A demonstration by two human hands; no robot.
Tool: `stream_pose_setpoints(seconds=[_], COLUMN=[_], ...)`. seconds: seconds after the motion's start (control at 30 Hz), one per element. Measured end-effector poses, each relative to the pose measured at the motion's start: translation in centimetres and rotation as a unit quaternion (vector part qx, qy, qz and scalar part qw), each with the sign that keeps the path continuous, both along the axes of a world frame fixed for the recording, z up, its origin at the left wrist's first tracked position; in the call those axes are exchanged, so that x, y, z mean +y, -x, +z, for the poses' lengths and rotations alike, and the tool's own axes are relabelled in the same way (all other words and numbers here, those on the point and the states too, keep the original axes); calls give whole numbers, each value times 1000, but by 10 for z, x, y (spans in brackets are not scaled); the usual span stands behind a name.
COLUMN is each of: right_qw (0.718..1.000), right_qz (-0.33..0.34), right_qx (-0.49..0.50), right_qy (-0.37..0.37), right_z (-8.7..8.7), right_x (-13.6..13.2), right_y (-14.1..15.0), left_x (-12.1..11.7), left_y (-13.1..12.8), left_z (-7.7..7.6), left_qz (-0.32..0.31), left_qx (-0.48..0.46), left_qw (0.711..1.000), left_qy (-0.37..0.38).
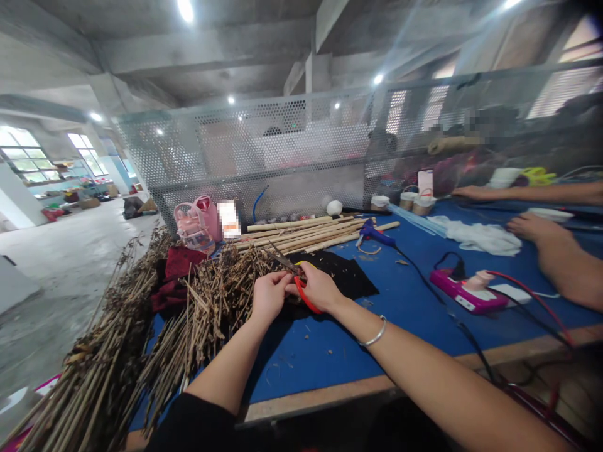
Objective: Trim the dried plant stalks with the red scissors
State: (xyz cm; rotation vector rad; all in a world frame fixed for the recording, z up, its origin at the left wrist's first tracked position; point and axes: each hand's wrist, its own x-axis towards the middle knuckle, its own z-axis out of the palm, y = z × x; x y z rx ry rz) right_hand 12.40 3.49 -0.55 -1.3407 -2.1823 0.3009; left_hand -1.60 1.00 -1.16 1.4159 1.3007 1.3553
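Observation:
My right hand (319, 287) grips red-handled scissors (301, 290), blades pointing up left toward a dry twig (277, 258). My left hand (269, 294) is closed on the twig's end at the edge of a heap of dry brown stalks (221, 292). Both hands meet over a black cloth (348, 276) on the blue table (405, 307). A silver bangle (375, 336) sits on my right wrist.
A big bundle of dry stalks (98, 370) hangs off the table's left end. Pale bamboo sticks (311, 231), a blue glue gun (374, 233), a pink power strip (464, 295) with cables and white cloth (480, 235) lie beyond. Another person's arms (546, 245) rest at right. A perforated metal screen (282, 150) backs the table.

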Motion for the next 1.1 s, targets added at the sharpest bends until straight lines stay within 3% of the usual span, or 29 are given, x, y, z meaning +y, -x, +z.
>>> stream_pose_setpoints(seconds=[0.47, 0.77, 1.1], right_qw=[999, 999, 998], right_qz=[-17, 38, 57], right_qx=[-32, 5, -4], right_qy=[7, -25, -2], right_z=[9, 10, 13], right_x=[-2, 0, 0], right_y=[-3, -2, -4], left_x=[-8, -9, -8], left_y=[-2, -1, -2], left_z=[12, 18, 21], left_qz=[46, 54, 90], left_qx=[37, 62, 47], left_qw=[998, 996, 995], left_qy=[-16, -22, -11])
